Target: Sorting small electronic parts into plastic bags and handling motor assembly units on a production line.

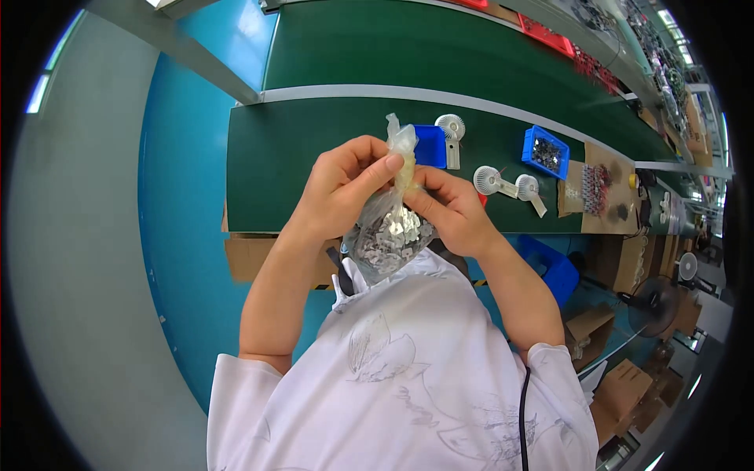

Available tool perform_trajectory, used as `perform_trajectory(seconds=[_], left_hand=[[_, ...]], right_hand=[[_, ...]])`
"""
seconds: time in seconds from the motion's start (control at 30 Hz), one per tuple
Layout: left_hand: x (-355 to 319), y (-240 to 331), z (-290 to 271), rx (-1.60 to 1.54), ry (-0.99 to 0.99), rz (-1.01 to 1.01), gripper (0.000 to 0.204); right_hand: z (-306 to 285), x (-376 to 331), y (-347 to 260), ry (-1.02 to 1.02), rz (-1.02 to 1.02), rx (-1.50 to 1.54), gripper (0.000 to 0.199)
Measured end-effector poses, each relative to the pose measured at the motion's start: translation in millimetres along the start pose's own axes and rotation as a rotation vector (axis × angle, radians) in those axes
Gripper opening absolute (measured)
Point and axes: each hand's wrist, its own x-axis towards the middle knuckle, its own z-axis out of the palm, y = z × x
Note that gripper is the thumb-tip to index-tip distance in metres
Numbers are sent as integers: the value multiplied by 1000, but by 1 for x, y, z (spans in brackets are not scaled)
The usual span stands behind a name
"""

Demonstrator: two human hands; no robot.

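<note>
A clear plastic bag (389, 235) full of small silvery metal parts hangs in front of my chest. My left hand (342, 184) pinches the bag's twisted neck from the left. On the right side of that same neck my right hand (448, 208) grips it, fingers touching the left hand's. The bag's top end sticks up above both hands. Both hands are raised above the green workbench (298, 157).
On the bench lie a blue bin (546, 151) of small dark parts, another blue bin (430, 145) behind the bag, three small white fan-like pieces (487, 180) and a cardboard sheet (597, 188) with parts. Cardboard boxes (620, 388) and a floor fan (652, 306) stand lower right.
</note>
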Motion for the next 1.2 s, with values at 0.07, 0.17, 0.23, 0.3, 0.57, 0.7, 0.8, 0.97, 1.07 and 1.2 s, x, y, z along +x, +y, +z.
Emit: perform_trajectory(seconds=[0.07,0.17,0.23,0.3,0.57,0.7,0.8,0.97,1.07,1.2], left_hand=[[3,-6,-5,-26,44,33,20],[-8,-5,-11,-28,83,24,21],[-18,-2,-23,-30,64,24,24],[-25,-1,-34,-32,45,26,27],[-33,-30,-46,57,126,100,15],[-29,-28,-45,-96,80,76,18],[-32,-29,-41,-190,29,57,22],[-36,-40,-32,-110,102,-57,45],[-35,-61,-17,-364,100,-300,66],[-37,-70,17,-791,6,-413,77]], right_hand=[[3,10,-4,7,-37,0,14],[6,13,1,5,-40,-6,14],[9,14,7,16,-29,38,15],[5,18,17,24,-52,112,24],[-1,30,46,8,16,308,28],[-5,33,48,-28,17,457,31],[-8,30,43,-27,-14,505,35],[-14,31,38,-70,-75,579,38],[-17,36,41,-141,-129,612,37],[-13,41,46,-257,-197,676,38]])
